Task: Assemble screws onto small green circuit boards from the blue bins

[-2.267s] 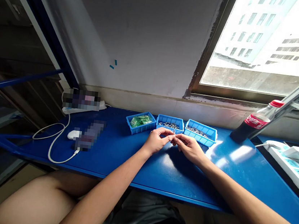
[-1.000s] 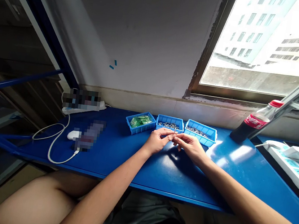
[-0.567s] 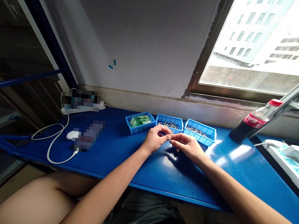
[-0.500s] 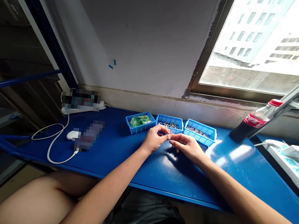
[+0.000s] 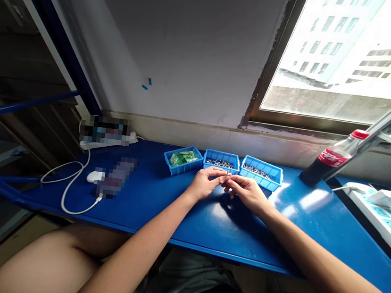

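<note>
Left hand (image 5: 200, 185) and right hand (image 5: 248, 194): fingertips pinching one small metal part (image 5: 228, 173); blue plastic bin (image 5: 222, 154) of metal pieces just beyond fingertips

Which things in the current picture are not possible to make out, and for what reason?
All in the head view:
- Piece at the fingertips: too small, and partly covered by left hand and right hand.
- Middle box: lower near wall partly hidden by the left hand.
- Item at the cable end: pixelated.
- Right power strip: cut off by the right edge.
</note>
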### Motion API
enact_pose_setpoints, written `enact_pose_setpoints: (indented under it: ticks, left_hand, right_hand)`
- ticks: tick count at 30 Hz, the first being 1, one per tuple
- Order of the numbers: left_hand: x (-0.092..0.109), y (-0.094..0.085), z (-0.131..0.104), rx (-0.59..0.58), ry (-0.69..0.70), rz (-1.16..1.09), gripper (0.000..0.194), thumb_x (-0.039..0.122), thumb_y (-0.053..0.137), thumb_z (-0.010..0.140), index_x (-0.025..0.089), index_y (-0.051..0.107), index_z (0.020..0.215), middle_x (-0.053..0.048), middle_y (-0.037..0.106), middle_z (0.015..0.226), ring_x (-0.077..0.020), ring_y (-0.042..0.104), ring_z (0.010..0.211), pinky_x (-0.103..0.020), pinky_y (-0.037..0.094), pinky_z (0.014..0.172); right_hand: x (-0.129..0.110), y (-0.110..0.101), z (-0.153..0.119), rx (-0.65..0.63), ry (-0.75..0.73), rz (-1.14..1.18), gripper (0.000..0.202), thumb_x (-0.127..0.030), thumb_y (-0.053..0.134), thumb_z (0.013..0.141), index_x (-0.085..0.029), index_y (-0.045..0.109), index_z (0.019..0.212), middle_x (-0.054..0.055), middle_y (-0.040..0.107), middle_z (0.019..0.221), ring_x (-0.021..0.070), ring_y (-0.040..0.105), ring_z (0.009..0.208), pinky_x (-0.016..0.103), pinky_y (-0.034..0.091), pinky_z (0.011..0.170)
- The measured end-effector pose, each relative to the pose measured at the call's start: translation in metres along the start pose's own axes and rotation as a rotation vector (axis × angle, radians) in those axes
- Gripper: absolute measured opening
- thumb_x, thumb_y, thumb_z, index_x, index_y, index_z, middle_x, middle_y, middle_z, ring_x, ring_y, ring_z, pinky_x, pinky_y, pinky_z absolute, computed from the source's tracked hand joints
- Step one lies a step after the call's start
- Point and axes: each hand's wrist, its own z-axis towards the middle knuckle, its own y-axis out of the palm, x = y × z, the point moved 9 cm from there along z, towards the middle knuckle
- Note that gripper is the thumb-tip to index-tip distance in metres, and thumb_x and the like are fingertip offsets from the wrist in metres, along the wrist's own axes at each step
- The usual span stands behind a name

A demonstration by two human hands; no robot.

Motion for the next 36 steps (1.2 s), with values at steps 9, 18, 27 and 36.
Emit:
enact_pose_setpoints:
  ticks: [9,18,27,36]
  left_hand:
    - [0.033,-0.007,-0.009,0.084,0.201,0.586,0.024,0.024,0.068,0.100,0.022,0.081,0.120,-0.012,0.081,0.118,-0.0302,0.073,0.113,-0.045,0.058,0.103]
    - [0.004,-0.025,-0.007,0.049,0.113,0.825,0.035,0.004,0.063,0.091,0.023,0.088,0.108,-0.011,0.083,0.112,-0.0306,0.075,0.107,-0.047,0.060,0.102]
    - [0.020,-0.027,-0.010,0.108,0.125,1.034,0.032,0.006,0.065,0.094,0.020,0.085,0.115,-0.011,0.081,0.115,-0.0301,0.072,0.112,-0.044,0.060,0.103]
    - [0.016,-0.031,-0.009,0.069,0.026,1.038,0.034,0.004,0.061,0.098,0.021,0.085,0.115,-0.009,0.082,0.119,-0.0257,0.077,0.109,-0.038,0.064,0.100]
  right_hand:
    - [0.015,-0.021,0.002,0.195,0.063,0.264,0.042,-0.062,0.077,0.091,-0.025,0.078,0.111,0.006,0.077,0.093,0.0211,0.071,0.079,0.032,0.056,0.062]
    - [0.040,-0.047,0.006,0.312,0.166,0.454,0.049,-0.069,0.070,0.093,-0.023,0.075,0.108,0.006,0.073,0.084,0.0213,0.067,0.069,0.033,0.053,0.055]
    - [0.030,-0.025,0.005,0.220,0.153,0.457,0.045,-0.065,0.076,0.091,-0.022,0.079,0.102,0.004,0.071,0.084,0.0155,0.061,0.066,0.029,0.048,0.057]
    - [0.028,-0.020,0.004,0.200,0.168,0.464,0.043,-0.064,0.079,0.091,-0.022,0.081,0.098,0.004,0.071,0.081,0.0141,0.059,0.062,0.028,0.047,0.056]
